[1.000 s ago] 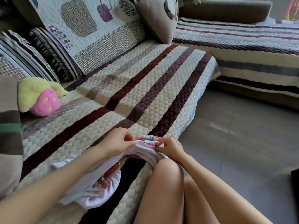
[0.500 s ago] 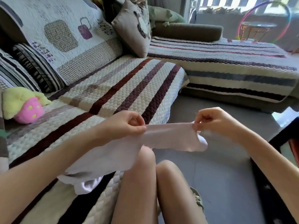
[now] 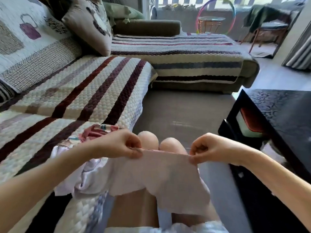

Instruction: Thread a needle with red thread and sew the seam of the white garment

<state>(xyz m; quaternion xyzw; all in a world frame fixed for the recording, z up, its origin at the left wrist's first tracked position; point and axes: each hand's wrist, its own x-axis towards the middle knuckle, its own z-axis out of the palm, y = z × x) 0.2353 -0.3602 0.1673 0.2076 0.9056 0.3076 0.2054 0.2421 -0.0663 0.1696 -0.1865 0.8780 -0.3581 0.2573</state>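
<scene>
- The left hand [image 3: 120,143] pinches one end of the white garment [image 3: 161,175] edge.
- The right hand [image 3: 207,149] pinches the other end, pulling it taut above the knees [image 3: 149,137].
- The rest trails onto the striped sofa [image 3: 80,101].

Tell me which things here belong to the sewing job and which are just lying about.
For the job:
- white garment, its top edge pinched taut between the left hand and the right hand

Lying about:
- patterned cloth on the sofa
- cushion
- hoop
- black table
</scene>
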